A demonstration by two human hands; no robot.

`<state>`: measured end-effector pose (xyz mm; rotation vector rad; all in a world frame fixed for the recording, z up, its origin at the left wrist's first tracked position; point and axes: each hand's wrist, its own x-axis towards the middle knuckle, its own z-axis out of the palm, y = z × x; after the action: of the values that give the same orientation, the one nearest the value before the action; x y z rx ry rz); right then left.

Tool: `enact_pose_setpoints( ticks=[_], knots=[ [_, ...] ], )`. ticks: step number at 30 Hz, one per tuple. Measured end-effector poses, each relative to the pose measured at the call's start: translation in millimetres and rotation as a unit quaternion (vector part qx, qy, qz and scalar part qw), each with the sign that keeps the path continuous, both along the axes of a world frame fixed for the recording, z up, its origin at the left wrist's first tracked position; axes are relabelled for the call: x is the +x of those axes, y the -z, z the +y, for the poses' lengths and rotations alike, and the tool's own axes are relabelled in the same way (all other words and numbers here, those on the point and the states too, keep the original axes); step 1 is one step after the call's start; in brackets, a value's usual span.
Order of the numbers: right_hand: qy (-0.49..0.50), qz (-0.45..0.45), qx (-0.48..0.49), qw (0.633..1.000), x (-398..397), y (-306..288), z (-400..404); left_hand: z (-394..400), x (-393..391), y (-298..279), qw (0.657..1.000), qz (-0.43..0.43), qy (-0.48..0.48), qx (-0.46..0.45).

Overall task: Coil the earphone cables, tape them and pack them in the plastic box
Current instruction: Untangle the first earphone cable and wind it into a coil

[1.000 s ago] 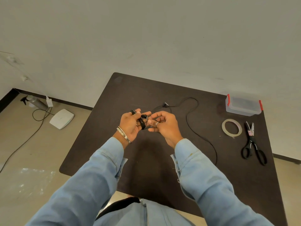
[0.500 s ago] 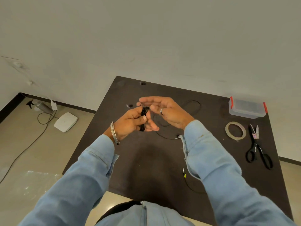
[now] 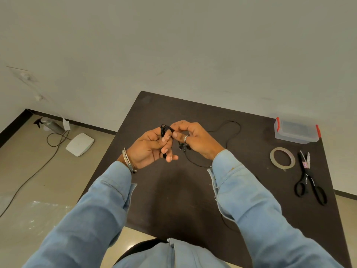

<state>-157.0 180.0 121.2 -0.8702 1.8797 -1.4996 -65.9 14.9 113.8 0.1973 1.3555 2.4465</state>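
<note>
text: none legible | labels: none legible | numbers: none legible

Light blue denim-like shirt, long sleeves (image 3: pixel 96 209), cuffs buttoned loose at wrists. Silver metal bangle (image 3: pixel 127 160) on left wrist. Silver ring (image 3: pixel 185 138) on right hand (image 3: pixel 195 141) finger. Shirt front placket visible at bottom.

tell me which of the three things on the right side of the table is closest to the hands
The tape roll. It lies nearer the hands than the scissors beside it or the plastic box at the far corner.
</note>
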Motion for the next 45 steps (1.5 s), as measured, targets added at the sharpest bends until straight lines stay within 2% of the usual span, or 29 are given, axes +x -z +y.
enact_pose_setpoints(
  ticks=[3, 5, 10, 12, 14, 16, 19, 22, 23, 26, 32, 34, 35, 37, 42, 43, 45],
  knots=[
    [0.047, -0.052, -0.047, 0.996, 6, 0, 1, -1, -1, 3, 1.0, -0.009, -0.018, 0.012],
    [0.095, -0.04, -0.036, 0.994, 6, 4, 1, -2, -2, 5, 0.998, -0.019, -0.056, -0.017],
    [0.139, 0.092, 0.046, 0.985, 4, 7, 2, 2, -4, 6, 0.974, -0.064, -0.2, -0.083],
    [0.135, 0.152, 0.079, 0.976, 2, 3, 6, 0, -4, 8, 0.965, -0.077, -0.227, -0.109],
    [0.109, 0.192, 0.12, 0.968, -1, -2, 11, 0, -5, 6, 0.953, -0.088, -0.222, -0.186],
    [0.061, 0.233, 0.171, 0.956, -3, -5, 13, 2, -9, 3, 0.923, -0.062, -0.219, -0.311],
    [-0.01, 0.268, 0.233, 0.935, -5, -9, 10, 6, -18, -8, 0.874, 0.05, -0.167, -0.453],
    [-0.042, 0.289, 0.273, 0.917, -4, -12, 9, 13, -24, -16, 0.79, 0.115, -0.074, -0.598],
    [-0.043, 0.286, 0.276, 0.916, -4, -13, 10, 16, -25, -16, 0.777, 0.111, -0.078, -0.615],
    [-0.039, 0.243, 0.26, 0.934, -5, -15, 20, 24, -23, -17, 0.791, 0.072, -0.114, -0.596],
    [-0.036, 0.035, 0.18, 0.982, -7, -3, 37, 38, -26, -21, 0.755, 0.027, -0.107, -0.646],
    [0.012, -0.014, 0.131, 0.991, -7, 5, 41, 41, -27, -25, 0.742, 0.015, -0.128, -0.658],
    [0.055, -0.036, 0.101, 0.993, -8, 9, 42, 42, -26, -27, 0.745, 0.008, -0.141, -0.653],
    [0.123, -0.053, 0.047, 0.99, -9, 14, 43, 41, -23, -27, 0.78, -0.003, -0.17, -0.602],
    [0.213, 0.041, 0.014, 0.976, -1, 24, 34, 37, -19, -21, 0.882, -0.03, -0.23, -0.409],
    [0.225, 0.066, 0.026, 0.972, -1, 27, 31, 40, -19, -22, 0.891, -0.032, -0.24, -0.384],
    [0.211, 0.126, 0.056, 0.968, 0, 34, 25, 43, -20, -20, 0.886, -0.029, -0.273, -0.374]
  ],
)
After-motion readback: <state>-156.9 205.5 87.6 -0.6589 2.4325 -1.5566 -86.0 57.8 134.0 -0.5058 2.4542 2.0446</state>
